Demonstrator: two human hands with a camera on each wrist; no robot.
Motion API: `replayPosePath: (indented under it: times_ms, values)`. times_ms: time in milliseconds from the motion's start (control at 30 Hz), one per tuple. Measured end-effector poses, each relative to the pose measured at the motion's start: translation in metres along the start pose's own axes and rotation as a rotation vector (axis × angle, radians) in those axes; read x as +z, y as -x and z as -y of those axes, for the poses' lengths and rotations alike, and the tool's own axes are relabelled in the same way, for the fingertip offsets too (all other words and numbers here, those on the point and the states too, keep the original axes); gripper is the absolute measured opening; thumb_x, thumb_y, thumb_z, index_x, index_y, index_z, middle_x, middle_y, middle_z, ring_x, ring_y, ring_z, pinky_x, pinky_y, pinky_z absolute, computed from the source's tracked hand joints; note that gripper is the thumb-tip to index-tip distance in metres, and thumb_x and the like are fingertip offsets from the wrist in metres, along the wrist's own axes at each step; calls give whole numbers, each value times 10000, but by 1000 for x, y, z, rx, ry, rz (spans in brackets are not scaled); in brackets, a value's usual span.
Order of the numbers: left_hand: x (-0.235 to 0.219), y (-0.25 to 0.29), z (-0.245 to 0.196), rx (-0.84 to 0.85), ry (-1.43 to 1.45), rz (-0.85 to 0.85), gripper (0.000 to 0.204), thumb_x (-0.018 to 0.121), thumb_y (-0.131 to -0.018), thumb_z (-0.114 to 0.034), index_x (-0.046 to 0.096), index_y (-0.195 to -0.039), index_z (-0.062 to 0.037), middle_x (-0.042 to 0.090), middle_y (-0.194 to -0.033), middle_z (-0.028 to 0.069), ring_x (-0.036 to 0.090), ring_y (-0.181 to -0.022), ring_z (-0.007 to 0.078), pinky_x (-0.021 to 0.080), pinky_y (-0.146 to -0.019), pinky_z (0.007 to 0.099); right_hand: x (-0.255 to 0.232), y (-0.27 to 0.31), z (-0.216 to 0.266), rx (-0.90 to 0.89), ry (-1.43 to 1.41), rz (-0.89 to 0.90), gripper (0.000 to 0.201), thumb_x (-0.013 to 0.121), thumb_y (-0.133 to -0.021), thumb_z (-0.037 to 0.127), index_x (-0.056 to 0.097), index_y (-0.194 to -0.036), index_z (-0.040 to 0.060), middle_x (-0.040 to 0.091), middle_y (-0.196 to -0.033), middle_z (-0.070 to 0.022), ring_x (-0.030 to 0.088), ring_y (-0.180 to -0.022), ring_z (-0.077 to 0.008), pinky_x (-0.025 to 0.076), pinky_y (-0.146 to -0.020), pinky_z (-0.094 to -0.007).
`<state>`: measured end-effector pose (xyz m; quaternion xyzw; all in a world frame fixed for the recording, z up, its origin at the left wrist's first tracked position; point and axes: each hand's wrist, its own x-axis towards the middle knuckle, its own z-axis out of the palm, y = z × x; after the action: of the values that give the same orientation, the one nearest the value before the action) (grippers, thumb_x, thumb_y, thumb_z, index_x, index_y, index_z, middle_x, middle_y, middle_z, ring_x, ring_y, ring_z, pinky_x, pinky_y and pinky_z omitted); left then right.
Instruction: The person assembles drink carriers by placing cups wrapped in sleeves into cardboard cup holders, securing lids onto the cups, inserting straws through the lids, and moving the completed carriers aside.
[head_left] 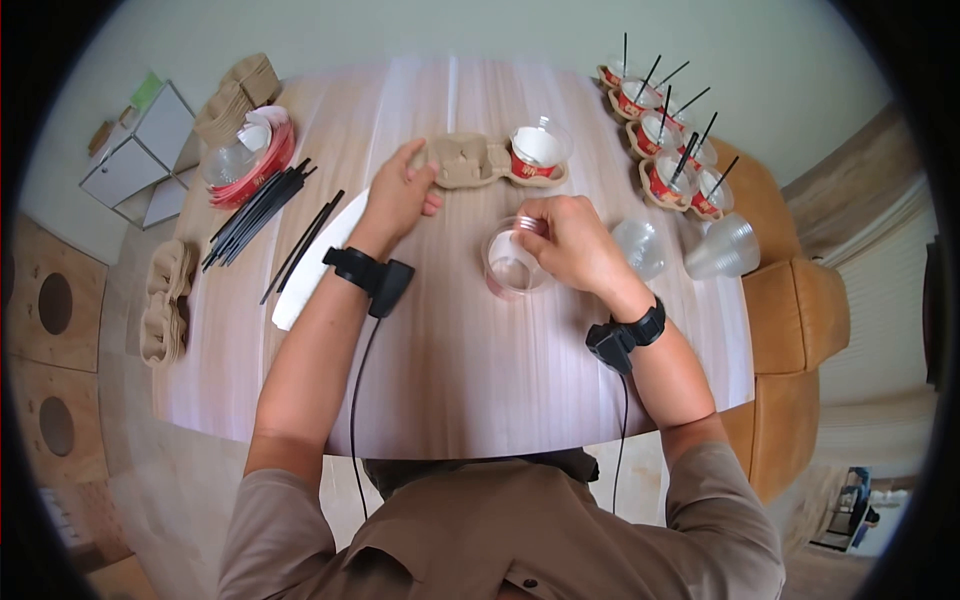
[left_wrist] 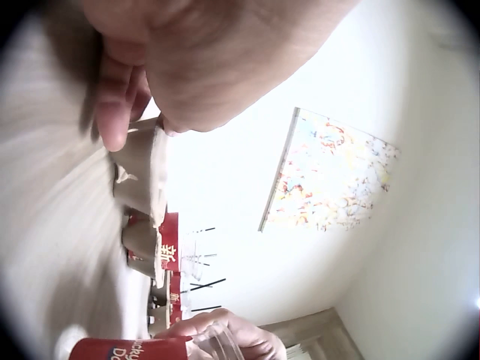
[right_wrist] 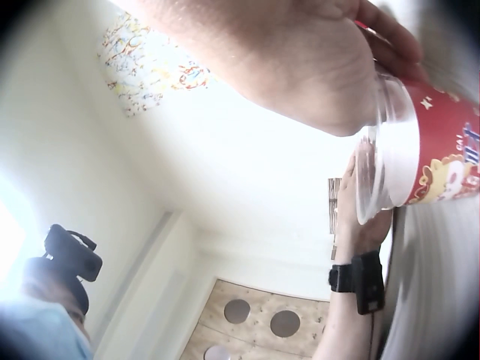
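My right hand [head_left: 575, 240] grips the rim of a clear plastic cup [head_left: 512, 272], held over the front middle of the table. A red printed sleeve [right_wrist: 446, 142] wraps this cup in the right wrist view. Farther left, my left hand [head_left: 398, 195] is beside the left end of a brown pulp cup carrier [head_left: 465, 165], its fingertips right at the carrier's edge and its fingers loosely extended. The carrier's left pocket holds nothing; in the right one sits a red-sleeved cup [head_left: 520, 165] with white inside and a clear rim.
Finished-looking carriers with red-sleeved cups [head_left: 665, 180] and black straws stand at the back right. Clear cups [head_left: 722, 248] lie near the right edge. Leftward are black straws [head_left: 258, 215], a white strip [head_left: 325, 260], red sleeves [head_left: 262, 185] and stacked carriers [head_left: 165, 300].
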<state>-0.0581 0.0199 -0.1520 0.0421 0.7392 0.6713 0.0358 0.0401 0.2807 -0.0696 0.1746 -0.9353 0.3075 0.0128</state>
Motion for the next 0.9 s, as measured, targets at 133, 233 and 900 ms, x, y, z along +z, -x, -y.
replayPosePath:
  times_ms: [133, 233, 900]
  values:
    - [-3, 6, -8, -57, 119, 126, 755, 660, -1104, -71, 319, -1773, 11, 698, -932, 91, 746, -733, 189, 628, -657, 317, 0, -7, -13, 4, -155, 11, 153, 821, -944, 128, 773, -943, -17, 717, -764, -177, 722, -731, -305, 558, -711, -444]
    - [-8, 13, -24, -194, 138, 241, 825, 660, -1052, -17, 280, -1784, 15, 696, -997, 155, 755, -726, 240, 654, -653, 355, -9, -20, -17, -8, -247, -36, 167, 834, -953, 146, 786, -951, -14, 702, -741, -151, 697, -711, -241, 553, -705, -420]
    - [1, 37, -58, -277, 17, 707, 755, 622, -1092, -86, 304, -1773, -12, 763, -985, 126, 840, -847, 279, 680, -743, 346, -11, -62, -15, -70, 96, -97, 197, 833, -932, 140, 773, -953, -47, 731, -798, -220, 689, -707, -363, 546, -702, -462]
